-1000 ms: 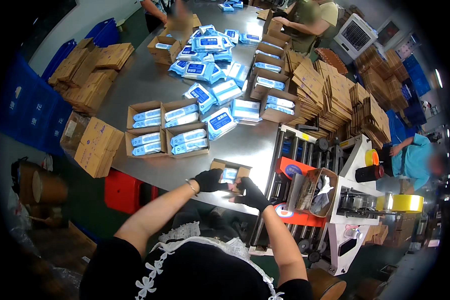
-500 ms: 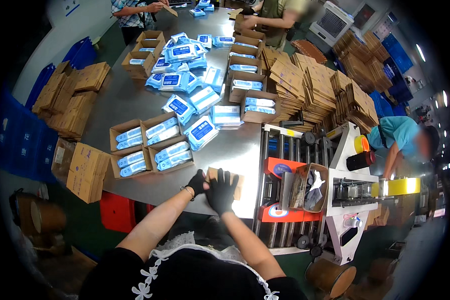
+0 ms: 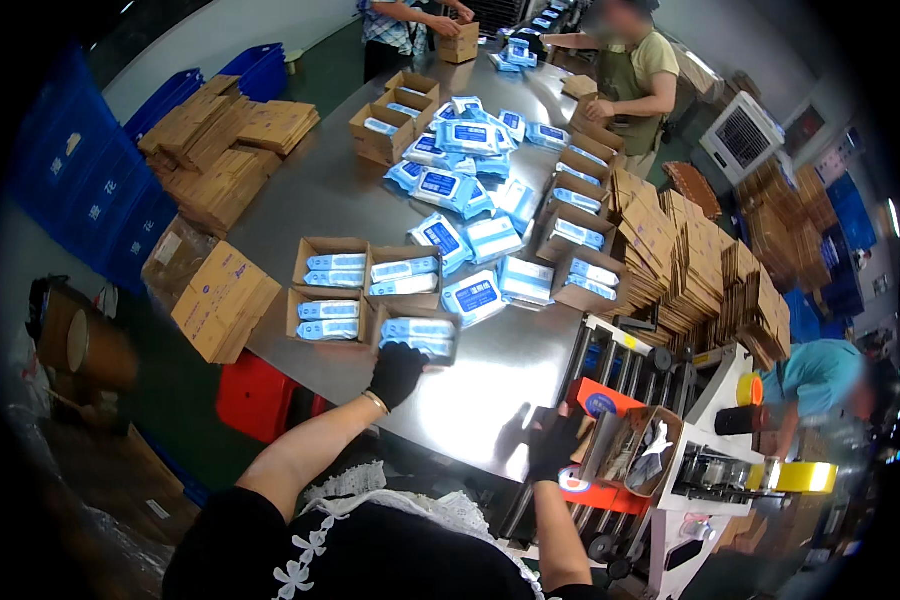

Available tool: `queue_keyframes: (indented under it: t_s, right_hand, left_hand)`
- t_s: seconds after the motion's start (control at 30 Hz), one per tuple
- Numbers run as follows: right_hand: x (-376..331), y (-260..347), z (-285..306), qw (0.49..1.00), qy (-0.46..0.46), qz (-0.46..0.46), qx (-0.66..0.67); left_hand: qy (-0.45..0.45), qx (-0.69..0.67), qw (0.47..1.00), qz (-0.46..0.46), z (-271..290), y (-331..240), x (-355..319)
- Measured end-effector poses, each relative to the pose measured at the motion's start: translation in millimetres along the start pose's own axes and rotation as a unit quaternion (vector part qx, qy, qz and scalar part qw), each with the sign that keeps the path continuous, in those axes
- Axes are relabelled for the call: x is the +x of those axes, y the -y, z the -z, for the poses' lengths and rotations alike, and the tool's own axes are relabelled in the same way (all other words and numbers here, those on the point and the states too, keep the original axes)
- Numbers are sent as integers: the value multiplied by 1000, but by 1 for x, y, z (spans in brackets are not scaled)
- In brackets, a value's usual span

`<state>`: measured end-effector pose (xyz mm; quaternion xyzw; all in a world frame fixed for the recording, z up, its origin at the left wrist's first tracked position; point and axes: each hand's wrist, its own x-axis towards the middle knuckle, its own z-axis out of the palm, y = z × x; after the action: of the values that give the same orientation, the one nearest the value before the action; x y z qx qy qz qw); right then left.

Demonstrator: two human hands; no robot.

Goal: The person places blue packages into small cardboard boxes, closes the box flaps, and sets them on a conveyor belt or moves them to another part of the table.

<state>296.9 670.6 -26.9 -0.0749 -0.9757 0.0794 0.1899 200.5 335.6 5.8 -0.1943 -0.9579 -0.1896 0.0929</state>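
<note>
My left hand (image 3: 398,374), in a black glove, curls its fingers over the near wall of an open carton (image 3: 455,343). Two blue-and-white wipes packs (image 3: 417,330) lie in that carton, the near right one in a group of open cartons. My right hand (image 3: 555,445), gloved too, is at the table's right edge, by the red guides (image 3: 610,397) of a roller machine. Its fingers are spread, and I make out nothing held in them. A brown surface beside its fingertips is too partly hidden to name.
Loose wipes packs (image 3: 475,138) pile up mid-table. More filled cartons (image 3: 578,233) line the right edge, beside stacks of flat cardboard (image 3: 685,250). Two co-workers stand at the far end; another person (image 3: 815,380) bends beyond the machine. A red stool (image 3: 255,397) stands at the left.
My hands have parted: the left moved left to the open carton, the right moved right to the machine. The small closed carton under them has left the table spot. The view has turned.
</note>
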Motion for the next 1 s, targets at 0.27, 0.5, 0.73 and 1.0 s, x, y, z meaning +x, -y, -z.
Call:
queue_keyframes:
  t_s: [0.27,0.5,0.73,1.0]
  right_hand:
    - [25,130,-24,942,72,-105,312]
    - [63,154,0,924,323,153,138]
    - [77,106,-59,809,473,56,345]
    - [71,133,-24,863,374,118,317]
  left_hand:
    - [-55,-2,998,-4,15,-48,-34]
    - [176,-77,950,-248,18,20,8]
    - [282,-343,868,-223,-6,16,40]
    - [92,-279,956,-10,-42,28,17]
